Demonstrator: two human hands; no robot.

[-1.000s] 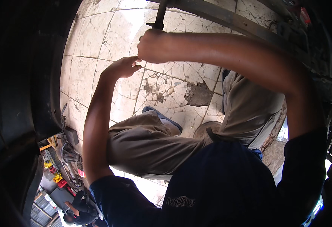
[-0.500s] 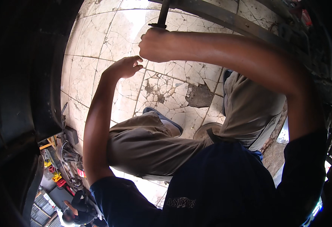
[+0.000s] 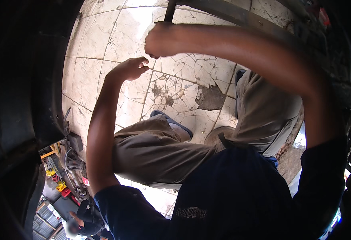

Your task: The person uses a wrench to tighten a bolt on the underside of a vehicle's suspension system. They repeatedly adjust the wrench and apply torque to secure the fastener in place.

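My right hand is closed in a fist at the lower end of a dark rod, which drops in from the top edge and has a small collar just above the fist. A dark tip shows under the fist; the rest of what it grips is hidden. Below and to the left, my left hand hangs in the air with thumb and fingers apart and slightly curled. Nothing shows between them, and it does not touch the right hand or the rod.
Cracked pale floor tiles lie below, with a broken patch. A metal beam crosses the top. Dark panels fill the left side. Tools and parts lie at lower left, near another person.
My right hand has moved a little up and left, and the rod's collar has risen with it. My left hand has shifted slightly up and left.
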